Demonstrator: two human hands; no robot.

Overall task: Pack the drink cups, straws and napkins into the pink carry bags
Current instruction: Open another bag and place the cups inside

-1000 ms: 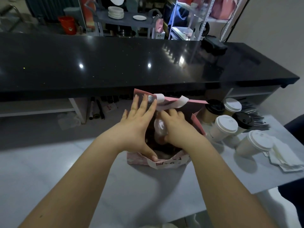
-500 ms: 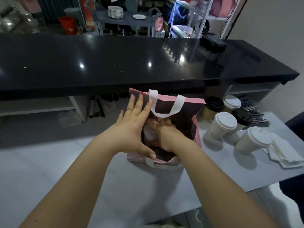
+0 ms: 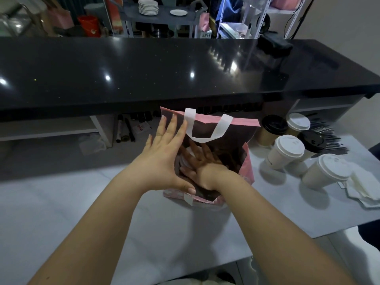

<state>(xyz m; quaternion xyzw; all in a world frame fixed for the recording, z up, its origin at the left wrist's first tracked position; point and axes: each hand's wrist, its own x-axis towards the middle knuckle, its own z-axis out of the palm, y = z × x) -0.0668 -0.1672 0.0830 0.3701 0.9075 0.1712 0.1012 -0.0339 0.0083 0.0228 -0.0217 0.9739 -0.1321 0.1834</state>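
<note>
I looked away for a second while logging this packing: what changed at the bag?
The right hand sank deeper into the pink bag, and its fingers, earlier curled in a grip, now lie spread. The left hand still props the bag's mouth open; the cups beside it stayed put.

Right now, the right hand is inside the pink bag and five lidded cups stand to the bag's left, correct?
Not quite. The head view shows the five lidded cups standing to the right of the pink bag, not its left. The right hand is inside it.
</note>
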